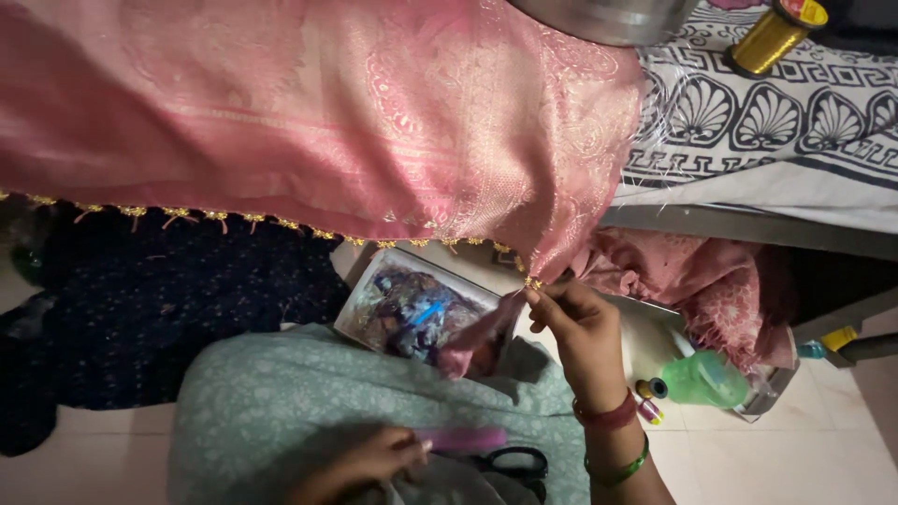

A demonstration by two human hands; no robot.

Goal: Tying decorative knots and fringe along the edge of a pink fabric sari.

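Pinching pink sari [374, 122] corner, right hand [580, 337] fingers closed | left hand [360, 463] grips pink tool [465, 439] | gold tassel edging [215, 218] done to corner; none visible beyond.

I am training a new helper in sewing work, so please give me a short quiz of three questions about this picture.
1. True or false: the right hand pinches the gold-beaded edge of the pink woven silk cloth.
2. What does the left hand touch? A) the gold thread spool B) the slim pink stick-shaped tool C) the green plastic bottle
3. Fill in: the black-handled scissors lie on the person's ____, beside the left hand.

Key: 1 true; 2 B; 3 lap.
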